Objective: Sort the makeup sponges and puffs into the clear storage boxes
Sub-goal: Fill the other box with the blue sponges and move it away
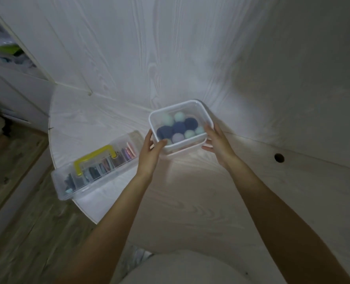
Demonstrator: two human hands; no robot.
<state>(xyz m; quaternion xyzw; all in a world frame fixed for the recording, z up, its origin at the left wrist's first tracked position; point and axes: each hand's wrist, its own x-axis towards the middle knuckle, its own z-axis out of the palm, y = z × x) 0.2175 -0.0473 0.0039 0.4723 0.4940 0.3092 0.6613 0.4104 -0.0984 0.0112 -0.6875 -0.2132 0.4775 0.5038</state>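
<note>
A square clear storage box (190,105) with a white-rimmed lid is held just above the white table, tilted a little toward me. Through the lid I see several round sponges (179,128) in dark blue, mint and lilac. My left hand (151,149) grips the box's near left corner, thumb on the lid rim. My right hand (216,143) grips its right side, fingers curled under the edge. To the left lies a long clear divided box (61,181) with a yellow handle (96,159), its lid on, holding several flat puffs.
The white wood-grain table (190,201) meets a white backdrop (149,58) behind the boxes. A round cable hole (279,158) sits at the right. The long box overhangs the table's left edge above a wooden floor (16,212). White drawers stand at far left.
</note>
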